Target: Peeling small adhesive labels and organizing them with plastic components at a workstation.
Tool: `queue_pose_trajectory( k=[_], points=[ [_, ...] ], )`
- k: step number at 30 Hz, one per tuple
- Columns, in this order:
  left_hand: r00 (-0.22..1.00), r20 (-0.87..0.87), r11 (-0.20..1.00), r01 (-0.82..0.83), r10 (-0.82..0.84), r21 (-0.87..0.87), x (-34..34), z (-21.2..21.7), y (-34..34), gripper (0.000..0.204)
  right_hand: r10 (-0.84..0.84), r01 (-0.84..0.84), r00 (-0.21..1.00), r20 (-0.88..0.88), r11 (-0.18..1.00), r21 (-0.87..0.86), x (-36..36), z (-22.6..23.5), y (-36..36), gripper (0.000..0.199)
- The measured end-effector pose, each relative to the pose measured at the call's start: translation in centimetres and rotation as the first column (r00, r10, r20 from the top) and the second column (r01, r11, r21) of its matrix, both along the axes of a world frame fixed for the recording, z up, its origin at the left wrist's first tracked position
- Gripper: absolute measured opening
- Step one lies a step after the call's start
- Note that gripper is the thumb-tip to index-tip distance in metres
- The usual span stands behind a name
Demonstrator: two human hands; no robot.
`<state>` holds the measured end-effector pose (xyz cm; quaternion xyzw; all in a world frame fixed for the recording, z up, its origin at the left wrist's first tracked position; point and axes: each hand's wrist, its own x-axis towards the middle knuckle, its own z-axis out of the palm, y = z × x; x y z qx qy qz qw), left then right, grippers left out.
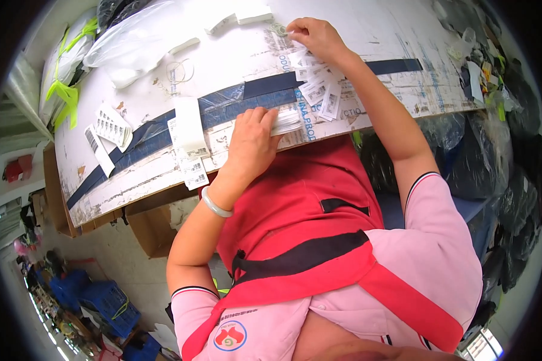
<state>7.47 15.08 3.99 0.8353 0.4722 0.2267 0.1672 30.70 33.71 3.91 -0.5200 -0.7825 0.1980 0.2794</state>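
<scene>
Evidently, the left hand (253, 135) grips the label stack (288, 123) at one end, keeping it together; the right hand (320, 40), fingertips narrowed (contents indiscernible), is beside rubber bands (279, 29).

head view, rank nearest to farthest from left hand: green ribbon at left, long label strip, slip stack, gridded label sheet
From the left hand:
1. Slip stack, touching its right side
2. Long label strip, to its left
3. Gridded label sheet, farther left
4. Green ribbon, far left
</scene>
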Motion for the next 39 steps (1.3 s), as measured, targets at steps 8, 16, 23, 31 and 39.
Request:
queue_pose_trajectory(
  k=[8,16,23,31,39],
  points=[
    [1.0,0.021,1.0,0.012,-0.012,-0.002,-0.1,-0.4,-0.1,0.048,-0.067,0.067,0.997,0.046,0.998,0.0,-1.0,-3.3,3.9,0.02],
    [0.822,0.478,0.852,-0.017,0.31,-0.523,-1.7,0.5,1.6,0.036,-0.083,0.033,0.945,-0.317,0.987,-0.16,-1.5,0.5,0.6,0.018],
    [0.279,0.798,0.716,0.352,0.535,-0.603,-2.4,1.6,1.8,0.04,-0.001,-0.437,0.752,-0.659,0.747,-0.5,-5.8,1.5,-11.3,0.012],
    [0.375,0.75,0.658,0.361,0.546,-0.66,-3.2,0.6,1.0,0.041,-0.035,-0.38,0.737,-0.675,0.804,-0.457,-5.6,-0.5,-13.6,0.011],
    [0.267,0.804,0.605,0.544,0.532,-0.581,-3.9,0.5,0.1,0.042,0.072,-0.372,0.792,-0.606,0.843,-0.387,-6.8,-1.5,-16.9,0.012]
  ],
)
